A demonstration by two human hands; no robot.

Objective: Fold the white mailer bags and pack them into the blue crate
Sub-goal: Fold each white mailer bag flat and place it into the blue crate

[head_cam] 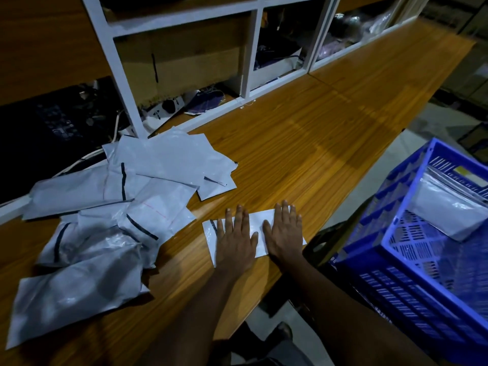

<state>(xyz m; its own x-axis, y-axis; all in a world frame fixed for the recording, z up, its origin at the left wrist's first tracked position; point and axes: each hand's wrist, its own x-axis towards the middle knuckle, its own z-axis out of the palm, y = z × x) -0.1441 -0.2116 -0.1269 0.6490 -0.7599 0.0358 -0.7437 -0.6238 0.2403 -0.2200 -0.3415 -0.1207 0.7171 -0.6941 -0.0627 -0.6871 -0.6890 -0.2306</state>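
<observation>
The folded white plastic mailer bag lies flat on the brown wood-grain counter, close to the near edge, as a compact rectangle with its long side running left to right. The left hand rests palm down on the left half of this bag; the right hand rests palm down on the right half, just beside the left hand, thumbs apart. Grip state, both hands: wide, fingers straight and spread, pressing on the bag surface and curled round nothing. To the left of the folded bag, and apart from it, a loose pile of unfolded grey-white mailer bags with dark adhesive strips covers the counter; the bags overlap at mixed angles, and several are creased. To the right of the counter, lower than its surface, stands the blue perforated plastic crate. Inside the crate, against its far wall, lies one flat white bag. Behind the counter rises a white-framed shelving unit; a brown cardboard box fills one bay, and a white power strip lies at the frame's foot
</observation>
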